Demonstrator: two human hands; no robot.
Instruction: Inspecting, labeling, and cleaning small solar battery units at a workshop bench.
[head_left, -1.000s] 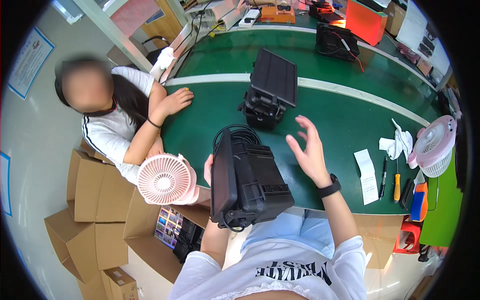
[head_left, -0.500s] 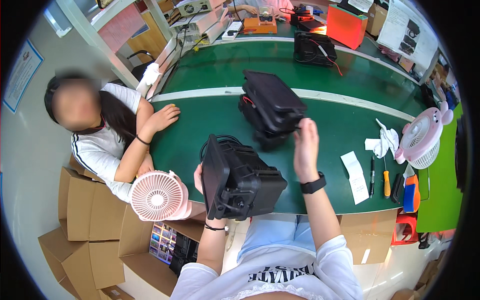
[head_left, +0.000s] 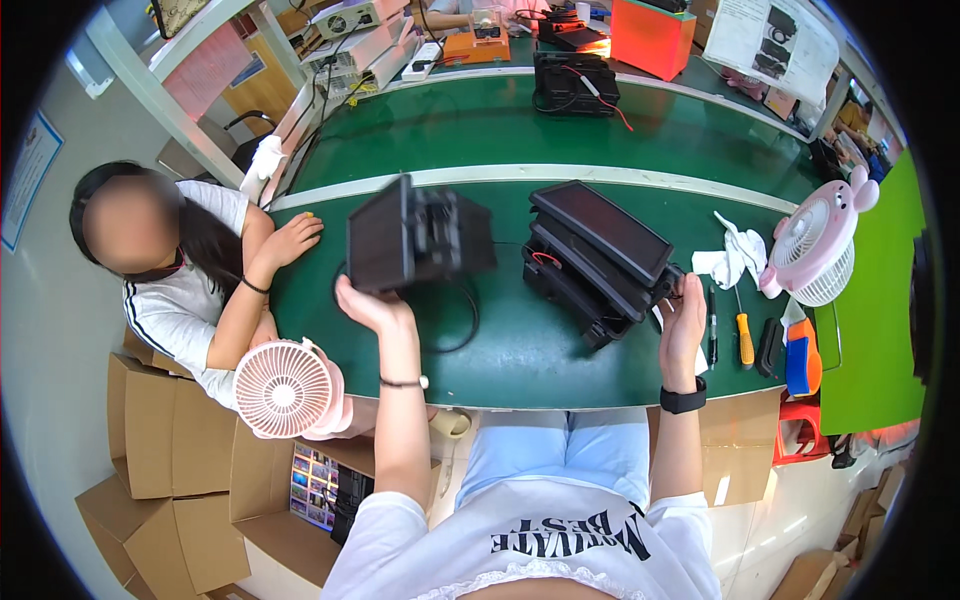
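Observation:
My left hand (head_left: pixel 375 307) supports a black boxy device with a flat dark panel (head_left: pixel 425 235). That device is tilted and smeared by motion, and a black cable (head_left: pixel 470 320) loops from it onto the green table. At its right stands a second black boxy device (head_left: pixel 605 245), with a dark panel slanting on top and a short red wire at its left side. My right hand (head_left: pixel 683 325), fingers stretched upward, is against this device's right end; I cannot tell how firmly it touches.
A co-worker's arm (head_left: pixel 262 275) rests on the table (head_left: pixel 400 375) at the left, behind a pink fan (head_left: pixel 290 388). On the right are a white cloth (head_left: pixel 733 255), a yellow-handled screwdriver (head_left: pixel 745 340), a pen (head_left: pixel 712 330) and another pink fan (head_left: pixel 815 245). Another black device (head_left: pixel 575 85) sits farther back.
My left hand has carried its device up and away from the table's near edge. The second device has shifted right and nearer, with my right hand beside it, covering most of the paper slip.

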